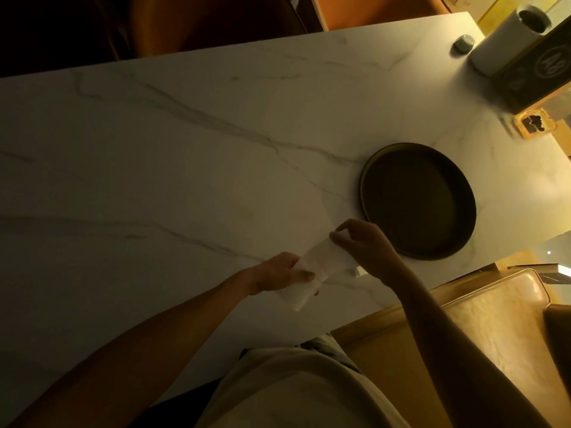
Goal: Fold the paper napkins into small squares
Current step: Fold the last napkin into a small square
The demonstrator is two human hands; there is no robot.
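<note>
A white paper napkin (318,267), folded into a long strip, is held just above the marble table (185,165) near its front edge. My left hand (278,274) pinches the strip's near end between thumb and fingers. The far end is gripped by the fingertips of my right hand (361,242). Another flat white sheet (336,208) seems to lie on the table just beyond the hands, hard to tell in the dim light.
A dark round tray (370,193) with a raised rim sits right of the hands. At the far right corner stand a white cylinder (506,38), a dark box (543,75), a small round knob (463,43) and a small amber dish (534,123). A tan leather seat (494,319) lies below right.
</note>
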